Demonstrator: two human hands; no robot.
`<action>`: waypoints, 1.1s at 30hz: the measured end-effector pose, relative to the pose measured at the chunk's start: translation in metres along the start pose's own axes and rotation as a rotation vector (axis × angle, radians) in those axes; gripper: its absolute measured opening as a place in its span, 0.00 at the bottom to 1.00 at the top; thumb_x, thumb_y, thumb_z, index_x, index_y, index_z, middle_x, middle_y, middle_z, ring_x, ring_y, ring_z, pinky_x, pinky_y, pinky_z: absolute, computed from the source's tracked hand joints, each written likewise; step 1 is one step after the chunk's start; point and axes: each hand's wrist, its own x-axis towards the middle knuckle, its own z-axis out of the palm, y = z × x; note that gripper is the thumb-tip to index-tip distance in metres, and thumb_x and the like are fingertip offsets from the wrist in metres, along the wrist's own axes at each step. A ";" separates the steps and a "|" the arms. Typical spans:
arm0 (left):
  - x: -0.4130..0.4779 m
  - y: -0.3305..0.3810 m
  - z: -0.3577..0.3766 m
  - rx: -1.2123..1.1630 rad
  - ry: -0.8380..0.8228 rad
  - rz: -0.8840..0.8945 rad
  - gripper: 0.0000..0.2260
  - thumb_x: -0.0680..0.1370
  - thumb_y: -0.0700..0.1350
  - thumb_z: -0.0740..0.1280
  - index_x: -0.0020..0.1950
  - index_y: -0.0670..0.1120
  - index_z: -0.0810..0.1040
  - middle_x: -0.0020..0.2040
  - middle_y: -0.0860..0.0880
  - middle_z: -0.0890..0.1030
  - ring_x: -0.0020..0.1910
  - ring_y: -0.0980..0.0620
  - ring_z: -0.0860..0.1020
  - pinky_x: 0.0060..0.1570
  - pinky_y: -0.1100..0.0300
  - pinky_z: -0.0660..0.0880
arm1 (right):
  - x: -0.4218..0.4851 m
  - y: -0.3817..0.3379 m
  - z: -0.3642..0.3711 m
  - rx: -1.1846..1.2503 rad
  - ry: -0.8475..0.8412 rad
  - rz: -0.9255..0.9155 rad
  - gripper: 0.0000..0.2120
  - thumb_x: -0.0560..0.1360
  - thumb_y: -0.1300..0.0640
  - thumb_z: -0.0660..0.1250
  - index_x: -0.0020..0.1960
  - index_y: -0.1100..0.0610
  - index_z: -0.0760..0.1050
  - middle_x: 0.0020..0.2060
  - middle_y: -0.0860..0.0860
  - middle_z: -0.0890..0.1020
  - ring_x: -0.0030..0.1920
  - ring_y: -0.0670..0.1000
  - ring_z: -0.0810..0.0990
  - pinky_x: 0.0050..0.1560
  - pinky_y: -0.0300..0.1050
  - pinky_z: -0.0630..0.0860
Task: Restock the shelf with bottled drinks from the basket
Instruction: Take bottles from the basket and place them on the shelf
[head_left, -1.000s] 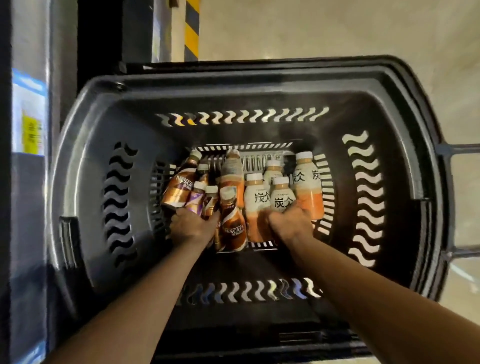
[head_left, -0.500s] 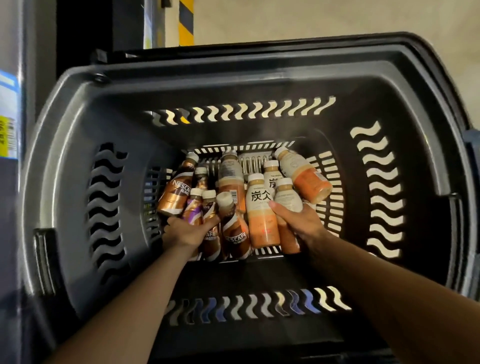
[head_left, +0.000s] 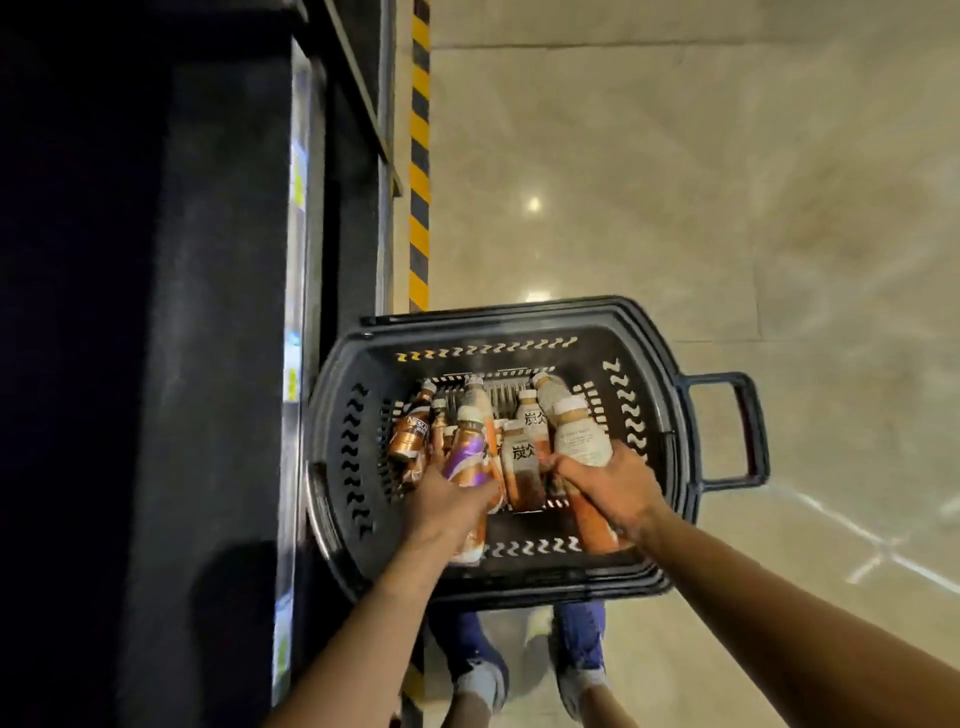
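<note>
A dark plastic basket stands on the floor and holds several bottled drinks. My left hand grips a purple and brown coffee bottle, lifted above the others. My right hand grips a white-labelled bottle with an orange bottom, also raised over the basket. More brown coffee bottles lie at the basket's left side. The shelf rises at the left, seen edge-on, with its contents hidden.
The basket's handle sticks out to the right. A yellow and black striped post runs along the shelf's base. Shiny beige floor tiles spread to the right. My feet stand just behind the basket.
Both hands have closed on a bottle each and lifted them up. The view has pulled back and up, so the basket looks smaller and the shelf and floor show.
</note>
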 end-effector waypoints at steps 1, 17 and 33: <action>-0.033 0.020 -0.009 -0.028 -0.005 0.023 0.19 0.68 0.45 0.79 0.56 0.47 0.79 0.45 0.48 0.83 0.44 0.50 0.82 0.53 0.54 0.78 | -0.027 -0.019 -0.014 -0.024 0.020 -0.036 0.25 0.64 0.36 0.76 0.54 0.48 0.76 0.46 0.47 0.85 0.46 0.47 0.83 0.49 0.47 0.80; -0.518 0.131 -0.167 -0.455 0.137 0.406 0.09 0.73 0.44 0.75 0.48 0.51 0.76 0.47 0.43 0.83 0.43 0.48 0.82 0.39 0.57 0.77 | -0.433 -0.214 -0.158 0.146 0.046 -0.479 0.31 0.59 0.31 0.72 0.52 0.52 0.79 0.44 0.50 0.86 0.44 0.52 0.85 0.48 0.54 0.83; -0.712 0.003 -0.204 -0.862 0.736 0.473 0.19 0.62 0.56 0.76 0.46 0.50 0.74 0.44 0.43 0.82 0.43 0.41 0.83 0.49 0.44 0.81 | -0.626 -0.262 -0.099 -0.079 -0.442 -1.002 0.15 0.70 0.47 0.77 0.51 0.52 0.78 0.43 0.48 0.84 0.41 0.47 0.83 0.36 0.37 0.76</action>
